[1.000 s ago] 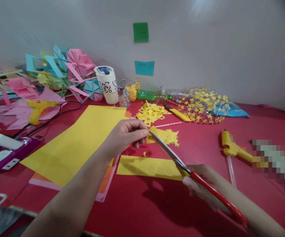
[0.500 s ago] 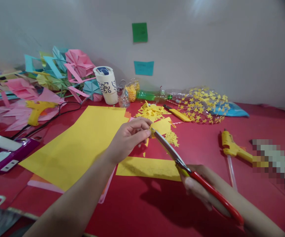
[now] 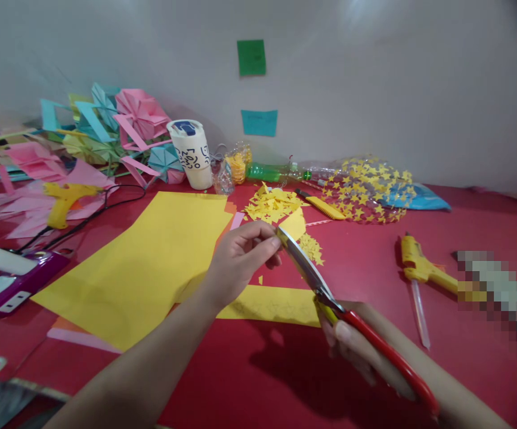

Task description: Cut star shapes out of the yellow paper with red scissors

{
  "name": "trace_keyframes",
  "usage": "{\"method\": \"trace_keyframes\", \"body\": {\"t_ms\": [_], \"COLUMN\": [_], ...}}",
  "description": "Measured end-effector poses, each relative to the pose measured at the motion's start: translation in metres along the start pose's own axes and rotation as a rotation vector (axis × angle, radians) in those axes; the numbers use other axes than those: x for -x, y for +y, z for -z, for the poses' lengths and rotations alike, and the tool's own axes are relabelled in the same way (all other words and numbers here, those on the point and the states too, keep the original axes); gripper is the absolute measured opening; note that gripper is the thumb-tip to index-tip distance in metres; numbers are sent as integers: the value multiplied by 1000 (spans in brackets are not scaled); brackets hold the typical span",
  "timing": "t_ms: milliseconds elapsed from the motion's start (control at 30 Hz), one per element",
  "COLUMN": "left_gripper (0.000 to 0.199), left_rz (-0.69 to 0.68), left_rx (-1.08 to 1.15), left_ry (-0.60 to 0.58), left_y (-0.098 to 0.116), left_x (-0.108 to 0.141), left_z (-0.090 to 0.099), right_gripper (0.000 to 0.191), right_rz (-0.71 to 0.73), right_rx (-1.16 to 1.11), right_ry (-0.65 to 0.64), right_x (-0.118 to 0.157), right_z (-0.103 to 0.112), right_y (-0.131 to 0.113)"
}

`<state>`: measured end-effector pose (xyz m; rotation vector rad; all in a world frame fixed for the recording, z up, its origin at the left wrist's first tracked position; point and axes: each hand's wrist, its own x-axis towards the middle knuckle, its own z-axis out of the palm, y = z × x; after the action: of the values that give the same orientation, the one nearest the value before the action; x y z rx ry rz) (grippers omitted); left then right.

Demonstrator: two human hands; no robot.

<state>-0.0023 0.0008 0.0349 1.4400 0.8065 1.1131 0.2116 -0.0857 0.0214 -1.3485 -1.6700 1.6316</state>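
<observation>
My left hand [image 3: 244, 256] is closed in a pinch on a small piece of yellow paper [image 3: 279, 236], mostly hidden by the fingertips. My right hand [image 3: 352, 342] grips the red handles of a pair of scissors [image 3: 305, 268], whose blade tips reach the pinched paper. Just behind the tips shows a larger yellow paper piece [image 3: 294, 223]; whether it joins the pinched bit I cannot tell. Below the hands lies a yellow paper strip [image 3: 271, 304] with faint star outlines. Small cut paper stars [image 3: 312, 249] are heaped beyond the blades.
Large yellow sheets [image 3: 151, 256] lie at left, beside a glue gun [image 3: 64, 205] and a purple power strip [image 3: 21, 277]. Behind are a white cup [image 3: 192, 155], yellow scraps [image 3: 271, 202], a cutter [image 3: 325, 207] and a star-covered clear ball [image 3: 368, 190]. Another glue gun [image 3: 419, 262] rests at right.
My left hand has shifted slightly right and down, staying at the scissors' tips. The yellow piece behind the blades shows a narrower outline. The scissors have moved slightly left, and the view has shifted a little.
</observation>
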Motion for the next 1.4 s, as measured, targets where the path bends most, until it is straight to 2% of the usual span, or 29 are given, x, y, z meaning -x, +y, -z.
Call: {"method": "trace_keyframes", "body": {"t_ms": [300,467,633,833,900,1000,1067,1133,1267,1333,1400], "left_gripper": [15,15,15,14,15,15,15,17,22,21,30], "left_rz": [5,-11,-32,1,-4,-81,-94,-37,94,137,164], "left_rx": [68,102,116,62,-3,-204,-336,-414,-459,-429,-409], "left_ry": [-13,-36,-36,-4,55,185,213,140,-90,-120,-131], "left_y": [-3,-4,-5,-7,-6,-2,-2,-4,-18,-26,-33], "left_x": [0,0,0,1,1,0,-3,-7,-14,-16,-17], "left_z": [1,2,2,3,4,8,11,12,5,0,-4], "right_gripper": [49,55,58,49,47,48,49,49,49,50,50], "right_rz": [-60,-51,-81,-79,-74,-65,-33,22,81,68,54], "right_rx": [3,-42,6,-7,-25,-19,-28,-69,-156,-176,-179], "right_ry": [37,57,58,67,126,311,386,384,408,422,440], "right_x": [-5,-4,-3,-6,-5,-2,-3,-7,-14,-15,-14], "right_z": [-1,-2,-3,-2,-2,-1,2,7,15,16,14], "right_y": [9,6,11,16,15,13,15,18,22,22,19]}}
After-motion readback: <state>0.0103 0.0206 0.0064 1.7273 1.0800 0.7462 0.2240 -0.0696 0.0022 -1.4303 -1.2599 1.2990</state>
